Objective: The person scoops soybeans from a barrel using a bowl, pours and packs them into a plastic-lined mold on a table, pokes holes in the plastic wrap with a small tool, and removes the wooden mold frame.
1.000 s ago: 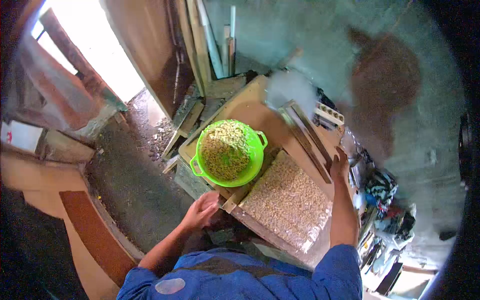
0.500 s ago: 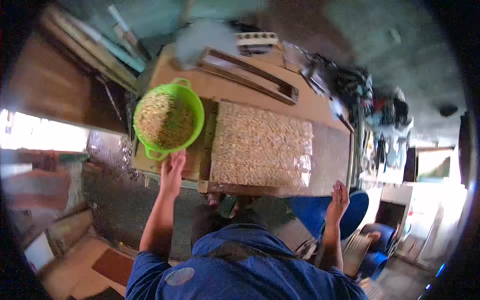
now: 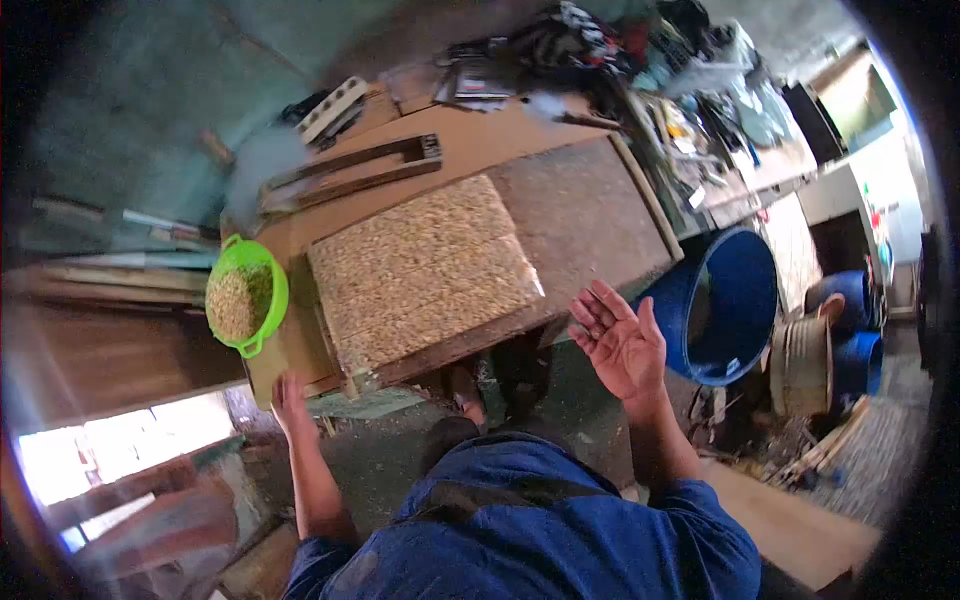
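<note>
My right hand point(image 3: 622, 342) is raised off the table's front right corner, palm up and fingers spread, holding nothing. My left hand point(image 3: 290, 392) is near the table's front left edge, below the green basin and apart from it; it shows edge-on and slightly blurred, fingers stretched out, with nothing visible in it. The bright green two-handled basin point(image 3: 279, 300) holds a heap of small tan pieces point(image 3: 236, 305). Beside it on the table lies a flat rectangular layer of similar tan pieces point(image 3: 425, 265), with faint straight lines across it and a shiny, clear edge at the right.
An open wooden frame point(image 3: 350, 172) lies at the back of the table point(image 3: 590, 205). A pale block with holes point(image 3: 333, 108) stands behind it. To the right are a large blue barrel point(image 3: 725, 305) and a cluttered side table point(image 3: 785, 165). Boards point(image 3: 120, 280) lean at the left.
The view has turned, so the table appears tilted and the basin further left. My right hand has turned palm up with its fingers spread. The left hand now shows further from the basin.
</note>
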`<state>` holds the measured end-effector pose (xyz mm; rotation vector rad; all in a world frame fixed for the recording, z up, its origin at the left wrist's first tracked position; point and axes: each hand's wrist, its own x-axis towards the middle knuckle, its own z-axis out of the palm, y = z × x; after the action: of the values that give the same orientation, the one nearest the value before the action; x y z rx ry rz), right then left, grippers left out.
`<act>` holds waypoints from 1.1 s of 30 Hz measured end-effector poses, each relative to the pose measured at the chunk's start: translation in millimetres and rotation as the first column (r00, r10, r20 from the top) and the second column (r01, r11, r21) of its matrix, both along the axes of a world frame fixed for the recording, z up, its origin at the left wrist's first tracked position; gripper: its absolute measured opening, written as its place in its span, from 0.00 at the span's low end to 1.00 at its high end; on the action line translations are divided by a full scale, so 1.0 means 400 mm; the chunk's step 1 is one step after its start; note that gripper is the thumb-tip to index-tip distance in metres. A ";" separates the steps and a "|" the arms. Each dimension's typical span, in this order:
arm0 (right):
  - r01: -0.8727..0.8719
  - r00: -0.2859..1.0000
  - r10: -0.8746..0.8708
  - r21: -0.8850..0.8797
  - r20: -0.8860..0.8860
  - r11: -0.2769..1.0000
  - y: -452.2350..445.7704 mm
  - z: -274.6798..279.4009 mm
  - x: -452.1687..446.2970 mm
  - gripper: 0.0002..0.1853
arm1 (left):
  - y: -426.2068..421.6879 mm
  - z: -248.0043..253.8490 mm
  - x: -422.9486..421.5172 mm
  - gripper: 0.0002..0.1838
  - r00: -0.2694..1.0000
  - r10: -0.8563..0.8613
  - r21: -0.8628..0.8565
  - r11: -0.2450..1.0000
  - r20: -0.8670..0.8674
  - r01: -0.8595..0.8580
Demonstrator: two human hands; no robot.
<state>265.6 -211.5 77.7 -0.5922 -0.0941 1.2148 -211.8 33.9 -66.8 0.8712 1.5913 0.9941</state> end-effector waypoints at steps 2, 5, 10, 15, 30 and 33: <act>0.031 0.999 -0.031 0.020 -0.038 0.999 -0.049 -0.006 0.014 0.37 | -0.087 -0.027 -0.026 0.15 0.996 0.045 0.029 0.999 -0.074 -0.043; 0.051 0.993 -0.046 0.045 -0.107 0.998 -0.123 -0.010 0.025 0.37 | -0.242 -0.039 -0.018 0.06 0.999 -0.007 -0.075 0.997 0.037 0.010; 0.057 0.989 -0.047 0.064 -0.141 0.996 -0.233 -0.011 0.053 0.34 | -0.466 -0.082 0.048 0.06 0.936 -0.352 -0.157 0.924 0.004 0.348; 0.112 0.994 -0.112 0.028 -0.013 0.993 -0.350 -0.051 0.086 0.25 | -0.542 -0.122 0.170 0.14 0.716 -0.680 -0.387 0.710 -0.159 0.588; 0.494 0.795 0.507 -0.842 0.335 -0.218 -1.031 -0.613 -0.250 0.22 | -0.223 -0.317 0.456 0.17 -0.523 -0.787 -0.564 -0.281 -0.327 0.776; 0.455 0.862 0.338 -0.872 0.379 -0.181 -1.165 -0.702 -0.559 0.32 | -0.149 -0.413 0.543 0.20 -0.770 -0.531 -0.578 -0.522 -0.355 0.627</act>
<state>41.8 -677.4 -202.9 -2.4487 0.5894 0.6835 5.5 -25.7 -232.1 2.3680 0.1629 -1.0581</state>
